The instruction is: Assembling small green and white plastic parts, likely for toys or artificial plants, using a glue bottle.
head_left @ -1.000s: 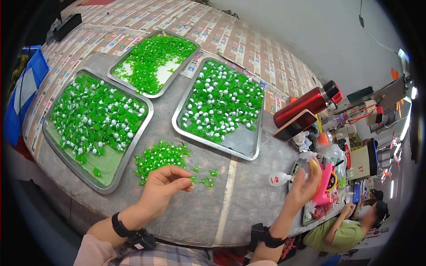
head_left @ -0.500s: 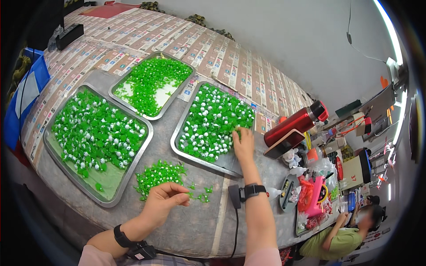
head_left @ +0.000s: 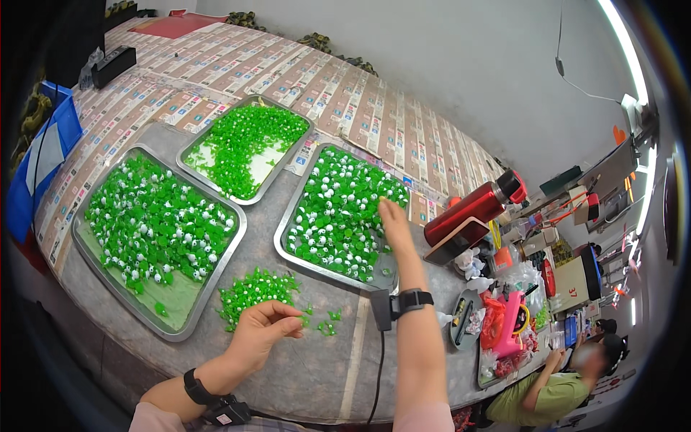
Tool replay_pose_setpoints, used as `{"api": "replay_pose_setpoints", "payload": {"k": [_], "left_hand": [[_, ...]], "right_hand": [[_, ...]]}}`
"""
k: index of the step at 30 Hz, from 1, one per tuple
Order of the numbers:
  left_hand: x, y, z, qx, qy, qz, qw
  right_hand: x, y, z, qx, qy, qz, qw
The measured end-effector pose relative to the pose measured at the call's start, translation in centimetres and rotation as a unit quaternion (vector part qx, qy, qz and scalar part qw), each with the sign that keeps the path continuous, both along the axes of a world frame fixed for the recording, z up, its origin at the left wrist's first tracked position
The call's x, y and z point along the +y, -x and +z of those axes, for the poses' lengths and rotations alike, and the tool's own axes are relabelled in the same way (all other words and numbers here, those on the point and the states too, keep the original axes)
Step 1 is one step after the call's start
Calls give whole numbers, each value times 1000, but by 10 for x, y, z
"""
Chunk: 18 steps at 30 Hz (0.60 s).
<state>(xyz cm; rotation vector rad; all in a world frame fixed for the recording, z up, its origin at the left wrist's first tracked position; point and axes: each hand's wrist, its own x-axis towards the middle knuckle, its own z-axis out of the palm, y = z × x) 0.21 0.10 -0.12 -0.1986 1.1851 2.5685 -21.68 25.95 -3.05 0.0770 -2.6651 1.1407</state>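
Observation:
My right hand (head_left: 396, 227) reaches over the right edge of a metal tray (head_left: 327, 272) filled with small green and white pieces (head_left: 338, 194). Its fingers are drawn together at the pieces, and whatever they grip is hidden. Above the grey table, my left hand (head_left: 268, 330) is closed in a pinch, thumb against the forefinger; I cannot make out anything between the tips. Right behind it lies a heap of small green pieces with pale spots (head_left: 255, 291). Beside its fingertips are several loose green pieces (head_left: 329, 327).
At the left stands another metal tray (head_left: 183, 331) of green and white pieces; behind is a tray (head_left: 253, 198) of smaller green bits. A red flask (head_left: 464, 214) and a phone-like slab (head_left: 457, 241) lie right of my right hand. Farther right, a person in green (head_left: 536, 396) sits.
My right hand's fingers have drawn closer together among the pieces in the right tray. The left hand keeps its pinch, nearly still. The whole view has shifted slightly.

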Motion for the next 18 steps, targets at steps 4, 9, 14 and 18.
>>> {"api": "replay_pose_setpoints", "payload": {"k": [4, 9, 14, 18], "left_hand": [[-2, 0, -3, -6, 8, 14, 1000], [-1, -1, -1, -2, 7, 0, 1000], [0, -1, 1, -5, 12, -4, 1000], [-1, -1, 0, -7, 6, 3, 1000]], "right_hand": [[-9, -17, -7, -7, -163, 3, 987], [-10, -59, -4, -30, -106, 98, 989], [-43, -105, 10, -5, -280, 108, 954], [-37, -112, 29, -18, -65, 116, 991]]}}
